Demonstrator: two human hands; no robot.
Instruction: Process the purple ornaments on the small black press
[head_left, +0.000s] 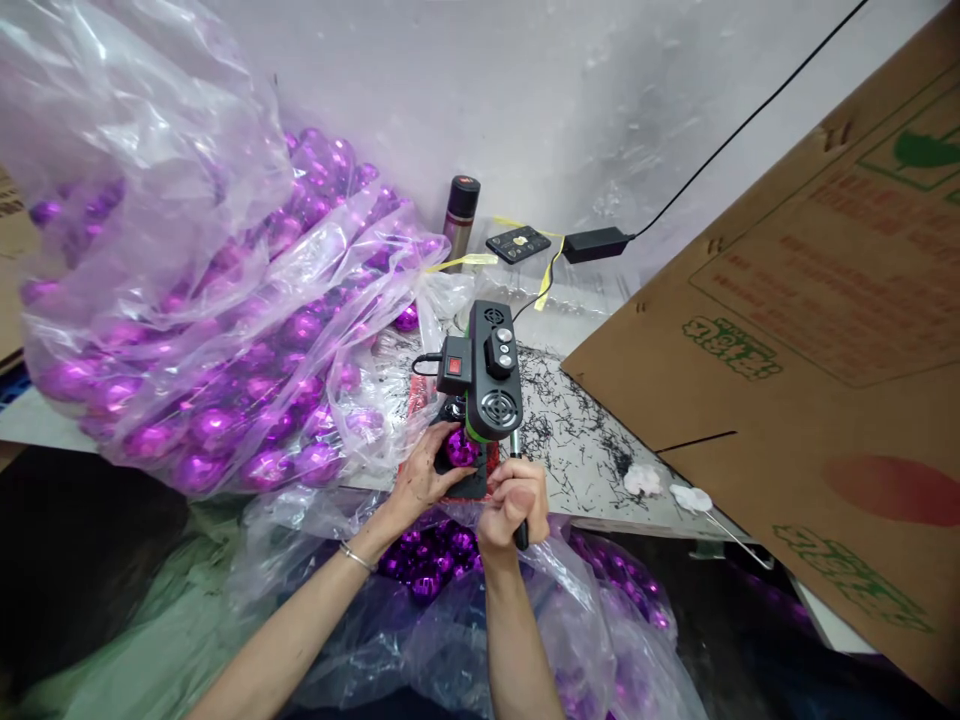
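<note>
A small black and green bench machine (486,372) with a red switch stands on the table in front of me. My left hand (424,477) holds a shiny purple ball (460,449) under the machine's head, on its black base. My right hand (511,500) is closed around the machine's dark lever handle (519,528), just right of the ball. A bracelet sits on my left wrist.
A big clear plastic bag full of purple balls (202,330) lies on the left. Another bag of purple balls (450,560) sits below the table edge. A large cardboard box (810,340) fills the right. A flask (459,212), power adapter (596,244) and black shavings (577,430) lie behind.
</note>
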